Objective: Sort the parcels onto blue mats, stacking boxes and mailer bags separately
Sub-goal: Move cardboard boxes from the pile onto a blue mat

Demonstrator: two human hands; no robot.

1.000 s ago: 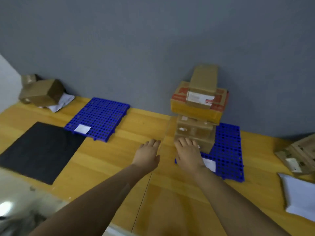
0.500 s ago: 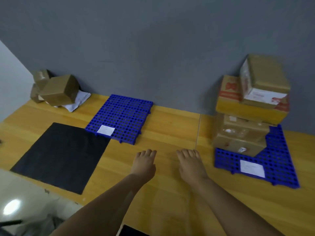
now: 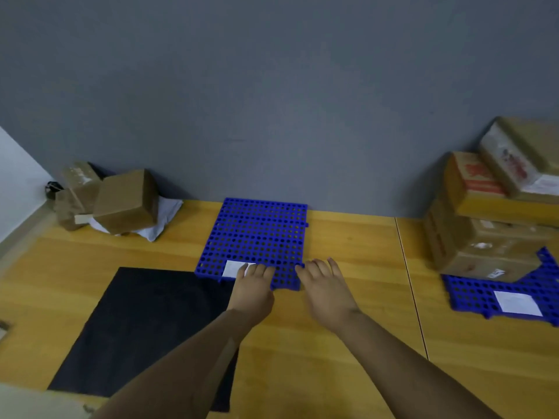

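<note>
**Figure: Both hands free at the near edge of the 12 o'clock blue mat**

My left hand (image 3: 254, 287) and right hand (image 3: 326, 290) lay side by side at the centre of the view. Their fingers were straight and loosely spread, and they held nothing. The left fingertips (image 3: 257, 269) reached over the near edge of the blue perforated plastic mat (image 3: 257, 231) at 12 o'clock, partly covering its white paper label (image 3: 233, 269). The right fingertips (image 3: 316, 266) sat at the mat's near right corner. I could not tell whether they pressed on the mat or hovered above it.

At 3 o'clock a stack of brown cardboard boxes (image 3: 490, 231) stood on a second blue mat (image 3: 472, 297), close to the grey wall (image 3: 272, 101), presumably to steady it. At 10 o'clock loose brown cardboard boxes (image 3: 124, 201) lay tumbled on a white mailer bag (image 3: 165, 211), not yet sorted. A black square mat (image 3: 145, 325) lay at 8 o'clock on the wooden tabletop (image 3: 363, 246).

I judged the 12 o'clock mat reserved for bags, and my hands kept free to reach for the 10 o'clock pile.
</note>
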